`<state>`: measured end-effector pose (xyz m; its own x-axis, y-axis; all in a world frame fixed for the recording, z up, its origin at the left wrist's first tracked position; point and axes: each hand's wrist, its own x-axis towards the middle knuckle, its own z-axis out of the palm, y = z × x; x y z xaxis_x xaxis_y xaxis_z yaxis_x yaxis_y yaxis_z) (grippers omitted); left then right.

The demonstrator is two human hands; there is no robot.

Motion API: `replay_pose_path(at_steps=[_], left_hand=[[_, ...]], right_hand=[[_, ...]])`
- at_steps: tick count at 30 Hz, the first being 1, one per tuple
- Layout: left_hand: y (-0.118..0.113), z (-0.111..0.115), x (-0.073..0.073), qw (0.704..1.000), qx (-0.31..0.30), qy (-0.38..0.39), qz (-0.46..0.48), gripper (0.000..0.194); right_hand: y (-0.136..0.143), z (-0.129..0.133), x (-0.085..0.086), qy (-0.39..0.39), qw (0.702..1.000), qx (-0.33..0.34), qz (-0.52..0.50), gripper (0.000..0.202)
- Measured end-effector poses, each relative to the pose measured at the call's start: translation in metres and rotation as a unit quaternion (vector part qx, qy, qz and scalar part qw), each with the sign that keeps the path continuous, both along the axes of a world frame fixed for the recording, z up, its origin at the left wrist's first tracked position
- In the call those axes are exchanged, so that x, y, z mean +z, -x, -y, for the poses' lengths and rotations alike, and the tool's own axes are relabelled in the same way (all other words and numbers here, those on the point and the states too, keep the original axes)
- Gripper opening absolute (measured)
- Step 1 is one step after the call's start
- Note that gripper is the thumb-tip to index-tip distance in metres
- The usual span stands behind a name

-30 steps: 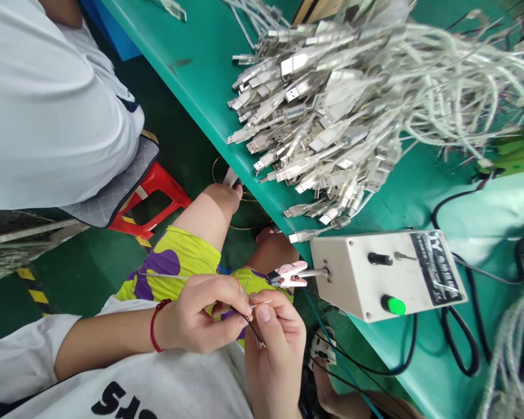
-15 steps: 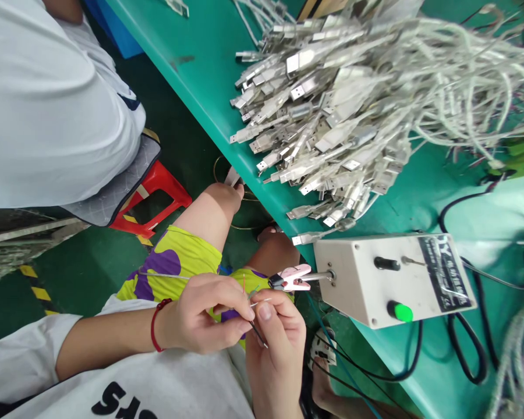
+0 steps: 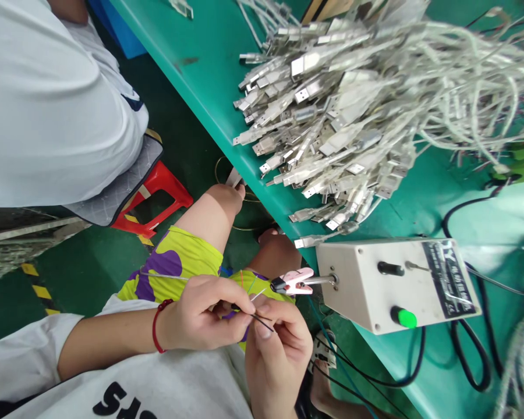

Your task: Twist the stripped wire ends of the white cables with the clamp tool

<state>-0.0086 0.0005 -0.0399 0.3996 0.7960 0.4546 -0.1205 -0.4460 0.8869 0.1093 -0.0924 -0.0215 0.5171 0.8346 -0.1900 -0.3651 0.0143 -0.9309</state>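
Observation:
My left hand (image 3: 216, 313), with a red cord on its wrist, pinches the end of a thin grey cable (image 3: 163, 275) that passes over my shorts. From the pinch fan out a red wire (image 3: 242, 279), a green wire (image 3: 252, 284), a white wire (image 3: 258, 294) and a black wire (image 3: 262, 323). The black one reaches the thumb and forefinger of my right hand (image 3: 279, 349), which are closed around its end. Just above my right hand is a pink clip (image 3: 293, 282) with a black tip, apart from the wires.
The clip sits on the shaft of a white box (image 3: 375, 285) with a green knob. A large heap of USB cables (image 3: 332, 116) covers the green table (image 3: 187, 75). A person in a white shirt (image 3: 56, 110) sits on a red stool (image 3: 161, 192). More cables (image 3: 521, 361) lie lower right.
The fanned wires stand out more. The black wire now points right across my right thumb, where it pointed downward. My right hand has shifted slightly right and down.

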Motion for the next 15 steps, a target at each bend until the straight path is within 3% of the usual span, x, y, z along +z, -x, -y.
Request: replay_pose_path(at_steps=[9, 15], left_hand=[[-0.001, -0.002, -0.001, 0.999, -0.025, 0.014, 0.047, 0.005], [-0.004, -0.003, -0.008, 0.996, -0.01, 0.039, 0.074, 0.005]], right_hand=[[-0.004, -0.008, -0.001, 0.049, 0.998, -0.011, -0.034, 0.018], [-0.017, -0.017, -0.005, 0.063, 0.995, -0.056, -0.061, 0.051]])
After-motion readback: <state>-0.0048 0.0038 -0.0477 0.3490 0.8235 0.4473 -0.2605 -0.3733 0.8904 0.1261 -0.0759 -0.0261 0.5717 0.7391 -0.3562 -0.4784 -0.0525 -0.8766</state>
